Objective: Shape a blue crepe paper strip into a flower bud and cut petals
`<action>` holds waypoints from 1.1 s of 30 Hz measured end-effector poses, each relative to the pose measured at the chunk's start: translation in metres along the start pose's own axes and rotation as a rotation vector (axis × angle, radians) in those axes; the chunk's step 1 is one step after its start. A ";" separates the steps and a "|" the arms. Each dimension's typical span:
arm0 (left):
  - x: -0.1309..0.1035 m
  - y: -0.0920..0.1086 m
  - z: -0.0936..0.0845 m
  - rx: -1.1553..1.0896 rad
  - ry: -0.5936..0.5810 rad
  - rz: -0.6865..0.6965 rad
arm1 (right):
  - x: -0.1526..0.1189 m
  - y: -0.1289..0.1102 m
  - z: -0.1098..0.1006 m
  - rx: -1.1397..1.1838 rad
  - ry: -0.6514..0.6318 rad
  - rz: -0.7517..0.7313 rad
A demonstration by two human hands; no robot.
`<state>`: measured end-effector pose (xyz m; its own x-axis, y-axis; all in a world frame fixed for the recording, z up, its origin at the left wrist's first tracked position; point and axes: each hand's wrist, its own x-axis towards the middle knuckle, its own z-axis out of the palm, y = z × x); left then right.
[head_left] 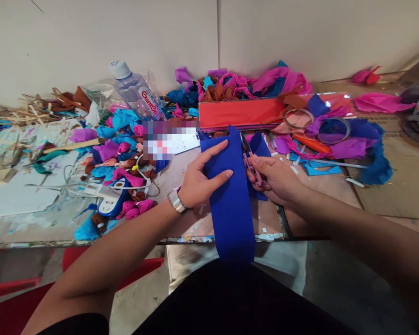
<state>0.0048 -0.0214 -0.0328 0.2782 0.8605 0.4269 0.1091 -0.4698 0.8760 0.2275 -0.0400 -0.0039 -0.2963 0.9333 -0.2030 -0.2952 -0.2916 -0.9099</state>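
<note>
A long strip of dark blue crepe paper [230,214] runs from the table over its front edge toward my lap. My left hand [204,179], with a metal watch on the wrist, grips the strip's left side. Thumb and index finger lie spread on top; the other fingers are hidden beneath. My right hand [270,174] is closed around pink-handled scissors [254,173], whose blades sit along the strip's right edge near its far end. Beside and below the scissors lie more blue paper pieces [260,145], partly covered by my hand.
A water bottle [136,90] leans among coloured paper scraps. Left are a blue-and-white glue gun [114,197] with its cable and wooden sticks [31,109]. A red paper pack [240,114], tape rolls [334,130] and an orange cutter [312,143] lie right. A phone [186,143] lies behind my left hand.
</note>
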 end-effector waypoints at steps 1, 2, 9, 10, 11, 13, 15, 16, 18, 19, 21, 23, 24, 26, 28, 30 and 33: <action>0.000 0.000 0.000 -0.001 -0.003 0.003 | 0.000 0.000 0.000 0.001 0.000 0.001; 0.000 0.000 0.000 -0.002 -0.004 0.007 | 0.000 0.000 0.000 0.001 -0.001 0.004; 0.000 0.001 0.000 0.013 0.001 0.018 | 0.001 0.000 -0.003 -0.009 0.010 0.008; 0.000 0.001 0.001 0.013 0.002 0.016 | 0.001 0.001 -0.003 -0.006 0.010 0.008; 0.000 0.001 0.001 0.012 0.002 0.015 | 0.001 0.001 -0.003 -0.002 0.010 0.007; 0.000 0.001 0.001 0.007 0.002 0.014 | 0.001 0.000 -0.002 0.008 0.007 0.004; 0.000 0.002 0.001 0.001 -0.007 0.013 | 0.000 -0.001 -0.001 0.016 0.002 -0.004; 0.000 0.002 0.001 0.000 -0.016 0.012 | 0.000 -0.001 -0.001 0.019 -0.001 -0.009; 0.000 0.004 0.000 0.000 -0.038 0.011 | -0.001 -0.002 -0.001 0.021 -0.002 -0.014; 0.000 0.005 0.000 0.001 -0.050 0.012 | -0.001 -0.002 -0.001 0.022 0.000 -0.016; 0.001 0.007 0.000 0.003 -0.067 0.017 | 0.000 -0.002 -0.001 0.025 0.010 -0.018; 0.000 0.007 0.000 0.006 -0.079 0.018 | 0.000 -0.001 -0.002 0.026 0.019 -0.020; 0.000 0.007 0.000 0.005 -0.081 0.016 | 0.001 -0.001 -0.003 0.026 0.023 -0.020; 0.000 0.007 0.001 -0.004 -0.082 0.005 | 0.002 0.000 -0.003 0.023 0.026 -0.017; -0.001 0.006 0.001 -0.015 -0.082 -0.007 | 0.002 0.001 -0.004 0.021 0.028 -0.018; -0.001 0.007 0.002 -0.018 -0.081 -0.010 | 0.003 0.001 -0.004 0.020 0.031 -0.019; -0.001 0.007 0.001 -0.011 -0.079 -0.009 | 0.003 0.001 -0.004 0.029 0.039 -0.017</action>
<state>0.0067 -0.0257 -0.0270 0.3516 0.8462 0.4004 0.1018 -0.4597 0.8822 0.2302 -0.0367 -0.0067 -0.2559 0.9455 -0.2016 -0.3263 -0.2807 -0.9026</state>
